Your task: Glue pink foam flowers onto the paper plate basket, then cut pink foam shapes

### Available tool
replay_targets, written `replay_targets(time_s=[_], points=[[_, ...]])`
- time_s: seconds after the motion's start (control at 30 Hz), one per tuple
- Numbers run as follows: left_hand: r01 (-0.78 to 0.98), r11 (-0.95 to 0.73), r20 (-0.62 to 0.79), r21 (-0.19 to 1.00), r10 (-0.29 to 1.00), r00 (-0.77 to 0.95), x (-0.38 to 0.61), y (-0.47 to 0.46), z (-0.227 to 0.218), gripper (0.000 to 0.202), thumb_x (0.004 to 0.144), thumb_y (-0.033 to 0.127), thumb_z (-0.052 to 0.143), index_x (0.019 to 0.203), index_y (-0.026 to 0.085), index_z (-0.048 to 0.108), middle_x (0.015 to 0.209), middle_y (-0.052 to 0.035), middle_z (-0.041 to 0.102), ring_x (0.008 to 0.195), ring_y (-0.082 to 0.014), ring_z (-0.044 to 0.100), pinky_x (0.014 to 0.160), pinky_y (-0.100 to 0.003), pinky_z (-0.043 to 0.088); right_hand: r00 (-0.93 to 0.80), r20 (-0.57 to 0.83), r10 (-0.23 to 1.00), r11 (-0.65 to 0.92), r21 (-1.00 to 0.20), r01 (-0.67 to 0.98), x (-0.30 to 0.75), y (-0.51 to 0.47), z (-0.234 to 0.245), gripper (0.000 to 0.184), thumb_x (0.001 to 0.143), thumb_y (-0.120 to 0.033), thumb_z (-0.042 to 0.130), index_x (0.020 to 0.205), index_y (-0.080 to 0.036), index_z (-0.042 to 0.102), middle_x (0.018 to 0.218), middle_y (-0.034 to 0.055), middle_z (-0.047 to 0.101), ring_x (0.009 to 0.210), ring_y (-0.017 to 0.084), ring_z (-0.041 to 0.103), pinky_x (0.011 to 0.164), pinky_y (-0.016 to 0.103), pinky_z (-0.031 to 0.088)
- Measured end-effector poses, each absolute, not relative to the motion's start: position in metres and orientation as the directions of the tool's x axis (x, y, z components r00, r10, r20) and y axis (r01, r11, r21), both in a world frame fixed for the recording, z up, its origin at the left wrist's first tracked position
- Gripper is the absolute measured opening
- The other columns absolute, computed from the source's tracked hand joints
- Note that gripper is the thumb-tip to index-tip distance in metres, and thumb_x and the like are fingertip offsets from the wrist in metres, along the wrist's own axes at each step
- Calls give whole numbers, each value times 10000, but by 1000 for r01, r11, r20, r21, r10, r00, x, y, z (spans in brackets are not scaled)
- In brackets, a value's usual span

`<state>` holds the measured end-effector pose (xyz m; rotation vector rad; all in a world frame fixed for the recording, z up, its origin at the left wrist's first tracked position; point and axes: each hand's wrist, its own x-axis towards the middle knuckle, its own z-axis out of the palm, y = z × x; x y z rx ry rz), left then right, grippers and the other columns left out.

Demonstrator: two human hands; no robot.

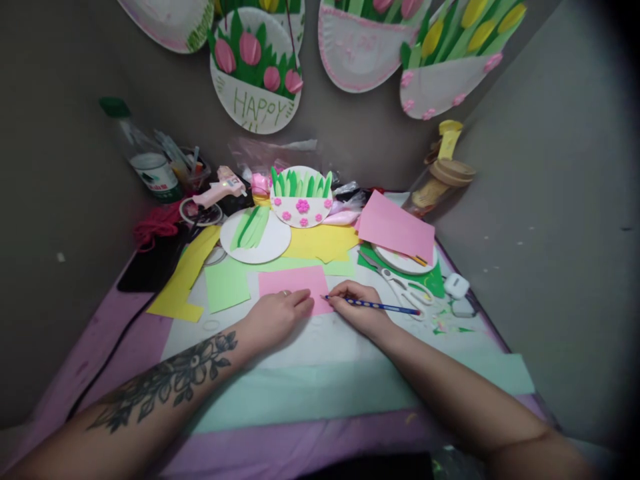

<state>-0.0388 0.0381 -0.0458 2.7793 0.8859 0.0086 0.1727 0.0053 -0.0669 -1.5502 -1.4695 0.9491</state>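
A sheet of pink paper [280, 281] lies on the white table covering in front of me. My left hand [280, 317] rests flat on its lower part, fingers stretched out to the right. In my right hand [363, 310] is a blue pencil [385, 306], gripped near its point, with the tip over the pink paper's right side. Whether the tip touches the paper I cannot tell. Light green paper [227, 287] sits left of the pink sheet. Behind it is a white paper plate [235, 250] carrying green paper strips [253, 228].
White-handled scissors [400, 283] and more pink paper [397, 227] lie to the right. A decorated half plate [303, 212], a pink glue gun [223, 188] and a bottle [153, 170] stand at the back. Yellow paper [183, 280] and a black cable [130, 340] are left.
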Motion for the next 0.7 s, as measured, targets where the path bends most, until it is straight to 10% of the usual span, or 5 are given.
replay_targets(time_s=[0.5, 0.7], points=[[576, -798, -40, 179, 579, 814, -36, 37, -49, 336, 936, 212, 363, 1195, 189, 575, 1234, -91, 614, 909, -221, 637, 734, -333, 495, 67, 21, 998, -7, -920, 392, 174, 3, -66, 56, 721, -261, 630, 704, -215, 601, 629, -12, 611, 575, 147, 557, 531, 249, 434], [426, -725, 450, 541, 678, 582, -56, 46, -17, 222, 916, 195, 439, 969, 174, 654, 945, -53, 698, 864, -139, 637, 767, -258, 511, 57, 27, 998, 4, -930, 368, 173, 4, -67, 46, 720, -245, 616, 706, -215, 584, 625, -21, 588, 569, 137, 529, 528, 243, 408]])
